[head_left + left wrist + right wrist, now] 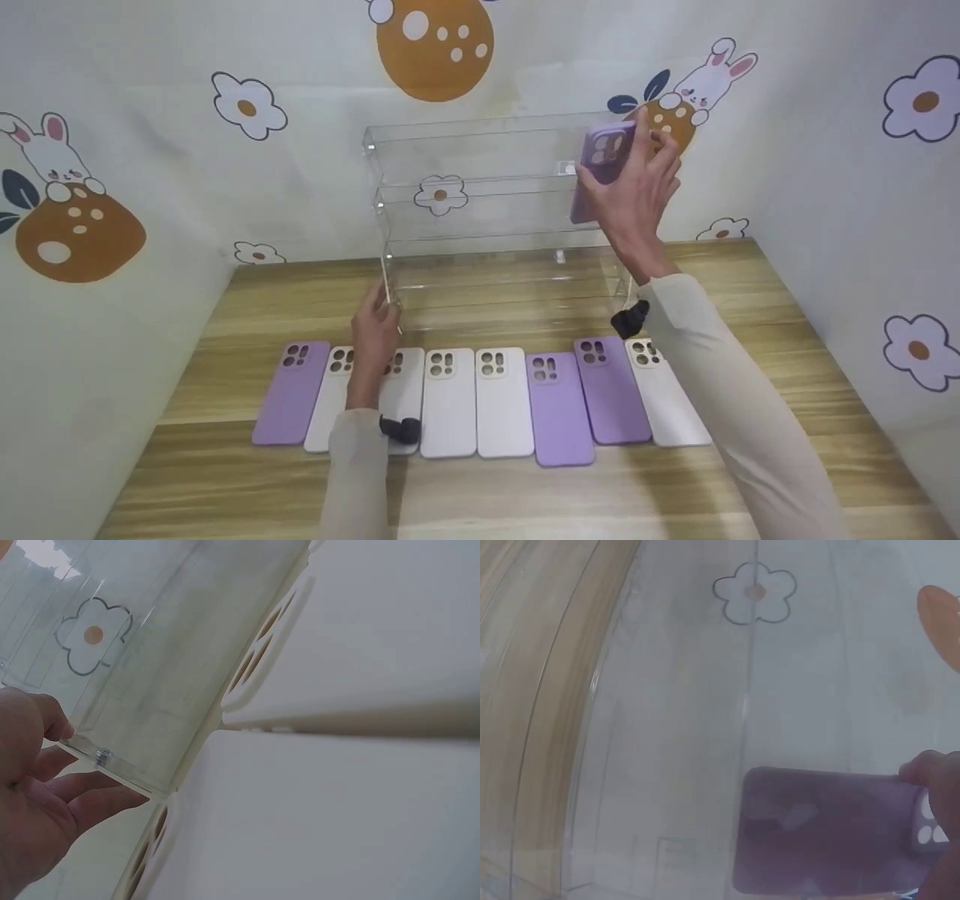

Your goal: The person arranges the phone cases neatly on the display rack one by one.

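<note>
In the head view my right hand (637, 180) grips a purple phone case (606, 154) by its upper part, thumb on one edge and fingers on the other. The case stands nearly upright at the top right tier of a clear acrylic tiered stand (480, 184). The right wrist view shows the purple case (825, 832) lengthwise, with fingertips (922, 769) at its camera-cutout end. My left hand (373, 330) holds the stand's lower left side panel. In the left wrist view, thumb and fingers pinch the clear panel's edge (112, 761) from both sides.
Several phone cases lie in a row on the wooden table (247, 315) before the stand: white ones (450, 405) and purple ones (562, 412). My forearms pass over some of them. Behind the stand hangs a wall covering with flower (250, 107) and rabbit prints.
</note>
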A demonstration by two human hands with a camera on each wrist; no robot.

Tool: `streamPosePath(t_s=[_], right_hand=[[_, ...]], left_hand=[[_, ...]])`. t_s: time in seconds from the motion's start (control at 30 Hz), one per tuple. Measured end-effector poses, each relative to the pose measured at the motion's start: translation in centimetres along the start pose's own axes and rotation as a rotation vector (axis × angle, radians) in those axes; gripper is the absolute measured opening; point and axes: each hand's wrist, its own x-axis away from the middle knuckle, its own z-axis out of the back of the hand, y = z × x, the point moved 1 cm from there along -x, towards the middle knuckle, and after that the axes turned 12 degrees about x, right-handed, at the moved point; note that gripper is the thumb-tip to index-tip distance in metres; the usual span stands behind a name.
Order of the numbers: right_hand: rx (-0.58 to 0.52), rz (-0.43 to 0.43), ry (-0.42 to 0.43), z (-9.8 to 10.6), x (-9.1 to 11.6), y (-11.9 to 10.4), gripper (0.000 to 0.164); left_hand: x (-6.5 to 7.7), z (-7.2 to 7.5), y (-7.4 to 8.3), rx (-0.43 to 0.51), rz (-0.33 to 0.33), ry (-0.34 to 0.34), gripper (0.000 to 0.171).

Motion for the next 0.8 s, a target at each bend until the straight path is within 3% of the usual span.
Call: streamPosePath(t_s=[0.2,0.5,0.8], right_hand=[[-0.063,0.040,-0.059,2.4,0.9,0.8,0.101],[-0.124,0.110,-0.073,6.0,3.5,3.0,0.094],[-0.194,0.040,-0.130,7.5,6.5,7.4,0.088]], left_hand=[[0.1,0.0,0.2,0.003,-0.004,0.004,0.055],[-0.1,-0.2,0.3,0.011,0.032,0.002,0.056],[0.0,-0.2,0.1,0.026,0.035,0.018,0.055]])
